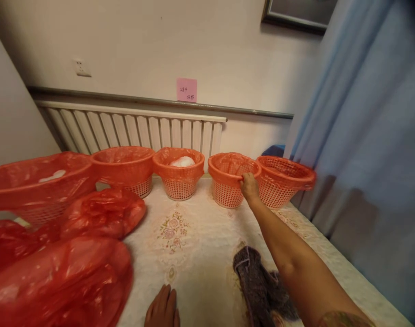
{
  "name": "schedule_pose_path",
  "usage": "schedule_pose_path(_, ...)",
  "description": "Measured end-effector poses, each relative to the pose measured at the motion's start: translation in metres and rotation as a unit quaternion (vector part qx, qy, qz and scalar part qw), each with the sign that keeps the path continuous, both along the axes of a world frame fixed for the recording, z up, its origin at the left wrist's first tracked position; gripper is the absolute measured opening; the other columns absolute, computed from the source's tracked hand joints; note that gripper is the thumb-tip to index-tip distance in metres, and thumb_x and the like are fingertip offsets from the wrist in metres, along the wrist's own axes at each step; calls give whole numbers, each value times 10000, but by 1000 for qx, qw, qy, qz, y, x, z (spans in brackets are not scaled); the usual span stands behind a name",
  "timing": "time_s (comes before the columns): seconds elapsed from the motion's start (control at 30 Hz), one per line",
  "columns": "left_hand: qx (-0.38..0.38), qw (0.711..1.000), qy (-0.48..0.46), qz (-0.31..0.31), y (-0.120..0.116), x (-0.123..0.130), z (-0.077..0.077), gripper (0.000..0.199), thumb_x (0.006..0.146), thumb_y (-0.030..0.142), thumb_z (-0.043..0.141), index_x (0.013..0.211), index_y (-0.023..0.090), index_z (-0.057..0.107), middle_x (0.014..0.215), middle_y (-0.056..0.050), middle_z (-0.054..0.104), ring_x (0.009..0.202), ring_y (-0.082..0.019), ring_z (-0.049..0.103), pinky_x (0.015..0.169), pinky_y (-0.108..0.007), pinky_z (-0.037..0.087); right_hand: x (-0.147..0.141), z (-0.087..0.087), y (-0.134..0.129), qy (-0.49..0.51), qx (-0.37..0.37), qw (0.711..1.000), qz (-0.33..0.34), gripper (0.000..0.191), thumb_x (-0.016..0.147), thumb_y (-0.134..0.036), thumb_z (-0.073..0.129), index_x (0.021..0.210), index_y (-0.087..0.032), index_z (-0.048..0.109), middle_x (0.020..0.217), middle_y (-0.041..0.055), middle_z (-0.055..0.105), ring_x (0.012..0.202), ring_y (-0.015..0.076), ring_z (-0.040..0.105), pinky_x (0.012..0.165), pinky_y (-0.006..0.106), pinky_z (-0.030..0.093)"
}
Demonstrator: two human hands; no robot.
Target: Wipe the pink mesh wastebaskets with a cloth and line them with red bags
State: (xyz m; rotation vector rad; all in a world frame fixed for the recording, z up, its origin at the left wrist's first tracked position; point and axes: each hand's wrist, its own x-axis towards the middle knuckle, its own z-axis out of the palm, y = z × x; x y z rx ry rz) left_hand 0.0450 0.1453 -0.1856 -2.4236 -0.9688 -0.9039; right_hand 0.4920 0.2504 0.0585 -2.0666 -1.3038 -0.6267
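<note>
My right hand point(250, 186) reaches forward with its fingers closed on the rim of an orange plastic basket point(228, 196). Red plastic film lines this basket and folds over its rim. My left hand point(162, 308) lies at the near edge of the view, fingers stretched out over the flowered cloth point(200, 245), holding nothing. Below my right forearm is a dark grey knitted garment point(253, 281), partly hidden by the arm. Just right of the gripped basket stands another lined basket point(277, 197), close against it.
Further lined baskets point(180, 187) stand leftward along the radiator point(135, 131); one holds something white point(182, 161). Bulky red plastic bags point(67, 281) cover the near left. A blue curtain point(360, 136) hangs at right. A pink note point(186, 90) is on the wall.
</note>
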Motion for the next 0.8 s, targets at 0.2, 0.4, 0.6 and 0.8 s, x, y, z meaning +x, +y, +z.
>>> schedule_pose_path(0.2, -36, 999, 14, 22, -11, 2, 17, 349, 802, 154, 475, 1132, 135, 585, 1181, -129, 627, 1101, -239, 573, 899, -363, 465, -6, 2, -10, -11, 6, 1000, 13, 295, 845, -232, 508, 1119, -139, 563, 1103, 133, 587, 970, 235, 543, 801, 331, 423)
schedule_pose_path(0.4, -59, 997, 25, 42, -18, 2, 19, 371, 804, 124, 465, 1158, 157, 572, 1199, -99, 627, 1138, -227, 559, 930, -360, 461, -68, 20, 8, 7, 113, 991, 65, 303, 881, -324, 474, 1102, -145, 578, 1047, 130, 637, 971, 248, 571, 834, 358, 431)
schedule_pose_path(0.6, -79, 995, 35, 55, -19, 1, 12, 414, 783, 114, 477, 1184, 170, 560, 1231, -96, 620, 1154, -229, 556, 947, -361, 458, -145, 34, 69, 31, 44, 986, 158, 260, 874, -271, 456, 1046, -147, 608, 1015, 125, 653, 932, 240, 583, 809, 352, 442)
schedule_pose_path(0.8, -105, 992, 49, 48, -17, 1, 2, 468, 732, 98, 483, 1188, 154, 570, 1221, -115, 634, 1151, -256, 566, 930, -386, 463, -189, 39, 116, -9, -79, 980, 181, 588, 834, -224, 538, 1390, -196, 350, 1465, 137, 344, 1097, 251, 536, 873, 352, 436)
